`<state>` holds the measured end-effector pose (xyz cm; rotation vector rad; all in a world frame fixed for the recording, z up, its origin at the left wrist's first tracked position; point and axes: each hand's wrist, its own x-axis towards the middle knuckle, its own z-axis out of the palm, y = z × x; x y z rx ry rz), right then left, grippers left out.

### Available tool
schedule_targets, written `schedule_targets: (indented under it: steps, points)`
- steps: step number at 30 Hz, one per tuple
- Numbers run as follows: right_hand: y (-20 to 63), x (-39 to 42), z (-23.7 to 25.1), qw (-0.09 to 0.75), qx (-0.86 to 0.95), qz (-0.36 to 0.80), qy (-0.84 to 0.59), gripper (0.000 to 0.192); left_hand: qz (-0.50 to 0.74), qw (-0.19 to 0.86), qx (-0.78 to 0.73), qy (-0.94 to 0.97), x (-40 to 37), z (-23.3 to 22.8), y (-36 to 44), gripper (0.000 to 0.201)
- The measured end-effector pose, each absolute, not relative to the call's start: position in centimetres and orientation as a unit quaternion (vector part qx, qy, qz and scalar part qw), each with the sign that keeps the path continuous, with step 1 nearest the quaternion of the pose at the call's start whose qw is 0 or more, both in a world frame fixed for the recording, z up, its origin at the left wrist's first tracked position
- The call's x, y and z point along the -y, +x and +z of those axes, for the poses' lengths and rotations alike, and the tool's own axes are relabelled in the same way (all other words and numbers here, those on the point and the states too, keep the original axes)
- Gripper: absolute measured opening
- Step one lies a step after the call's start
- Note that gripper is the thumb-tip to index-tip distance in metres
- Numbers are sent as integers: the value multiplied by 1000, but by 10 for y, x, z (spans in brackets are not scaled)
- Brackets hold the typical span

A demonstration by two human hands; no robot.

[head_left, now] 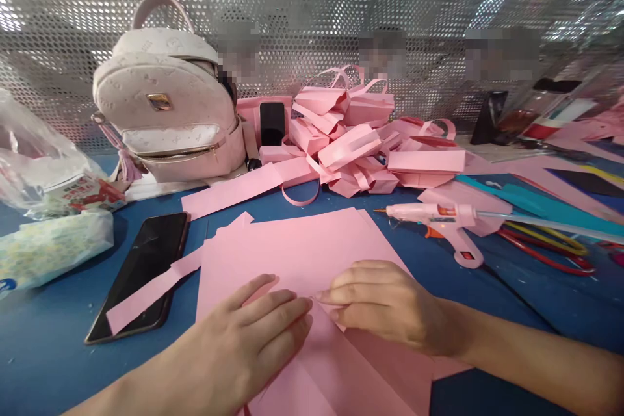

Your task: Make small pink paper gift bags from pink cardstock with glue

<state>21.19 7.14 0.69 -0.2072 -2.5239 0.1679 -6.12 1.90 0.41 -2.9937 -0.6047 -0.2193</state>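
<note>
Left hand: the left hand point(253, 331) lies flat, fingers together, pressing down on the pink paper sheet point(302, 253); its fingertips meet those of the other hand
Right hand: the right hand point(385, 302) rests curled on the same sheet, fingertips pressed on a fold at its middle; gripping nothing
Paper: the sheet lies on the blue tabletop point(49, 351), right in front of the person; creased near the hands
Left side: a black phone point(139, 273) with a pink paper strip point(146, 292) across it; plastic bags point(43, 208) beyond
Right side: a pink glue gun point(439, 221) lying just beyond the sheet
Far: a heap of folded pink paper bags point(361, 143); a pale pink backpack point(166, 104) against the perforated metal screen point(312, 0)
</note>
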Motion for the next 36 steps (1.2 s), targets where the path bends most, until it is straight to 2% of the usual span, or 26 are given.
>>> schedule_targets:
  steps: [15, 36]
  points:
    - [211, -74, 6, 288, 956, 37, -44, 15, -79, 38, 206, -974, -17, -1, -63, 45]
    - [214, -76, 12, 206, 975, 64, -45, 25, -64, 61, 197, -976, -16, 3, -62, 45]
